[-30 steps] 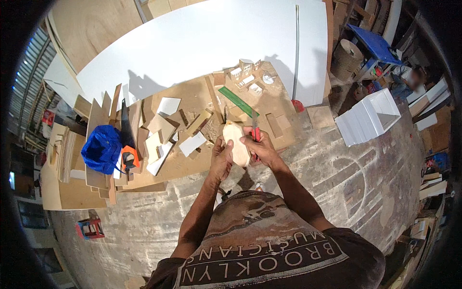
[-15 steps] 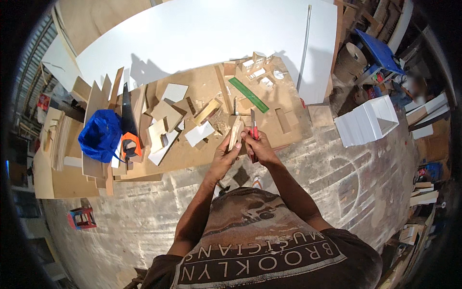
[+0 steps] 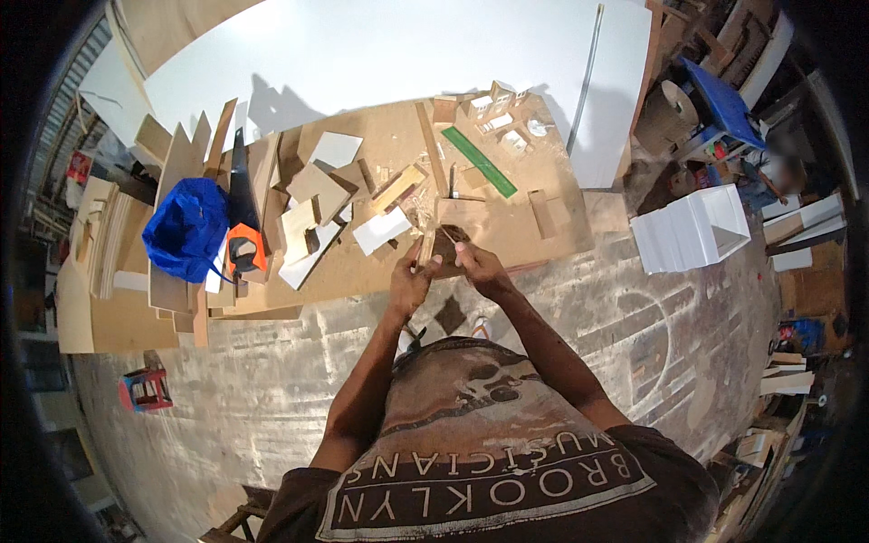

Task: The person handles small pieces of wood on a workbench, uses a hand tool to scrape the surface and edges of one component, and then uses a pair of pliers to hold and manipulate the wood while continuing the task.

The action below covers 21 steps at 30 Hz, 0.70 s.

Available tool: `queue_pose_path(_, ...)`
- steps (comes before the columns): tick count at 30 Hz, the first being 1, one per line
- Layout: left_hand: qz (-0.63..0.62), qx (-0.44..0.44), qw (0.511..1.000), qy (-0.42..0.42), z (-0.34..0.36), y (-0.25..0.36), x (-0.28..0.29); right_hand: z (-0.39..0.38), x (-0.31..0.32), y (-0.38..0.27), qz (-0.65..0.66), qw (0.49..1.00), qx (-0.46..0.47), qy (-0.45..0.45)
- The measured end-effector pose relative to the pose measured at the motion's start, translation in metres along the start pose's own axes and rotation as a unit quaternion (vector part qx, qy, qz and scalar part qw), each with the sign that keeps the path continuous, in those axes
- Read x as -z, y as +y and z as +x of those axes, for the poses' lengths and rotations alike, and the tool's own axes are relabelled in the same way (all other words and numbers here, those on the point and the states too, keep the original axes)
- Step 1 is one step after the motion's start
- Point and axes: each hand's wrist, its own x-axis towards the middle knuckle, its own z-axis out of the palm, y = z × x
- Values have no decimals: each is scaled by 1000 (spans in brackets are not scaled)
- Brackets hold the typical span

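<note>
Near the front edge of the workbench, my left hand (image 3: 412, 285) is closed round a small pale strip of wood (image 3: 427, 248), which points away from me. Just to its right, my right hand (image 3: 482, 271) is wrapped round a utility knife, its thin blade (image 3: 448, 235) slanting toward the wood. Fingers hide the knife's red handle. Curled wood shavings (image 3: 422, 210) lie beyond the strip. A white offcut (image 3: 381, 230) is left of them, and a flat brown piece of board (image 3: 462, 212) sits just past my right hand.
A green ruler (image 3: 480, 162) lies on the bench (image 3: 362, 271) near small model house parts (image 3: 514, 140). Leftward are board offcuts (image 3: 319, 192), an orange-handled saw (image 3: 245, 253) and a blue bag (image 3: 186, 231). A white box (image 3: 674, 237) stands right; a person (image 3: 774, 172) is beyond.
The knife has tipped from upright to slanting toward the wood, and its red handle is now covered by my fingers. Both hands have shifted slightly; the wood strip sits lower in my left hand.
</note>
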Motion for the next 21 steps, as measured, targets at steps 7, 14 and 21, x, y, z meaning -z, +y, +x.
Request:
queue_pose_path(7,117,108,987,-3,8,-39,15,13,-29,14,-189,980,-42,-53)
queue_pose_path(14,129,138,982,-18,18,-51,20,15,-36,11,-282,953,81,-72)
queue_pose_path(21,146,24,988,52,21,-71,11,20,-51,7,-305,949,76,-15)
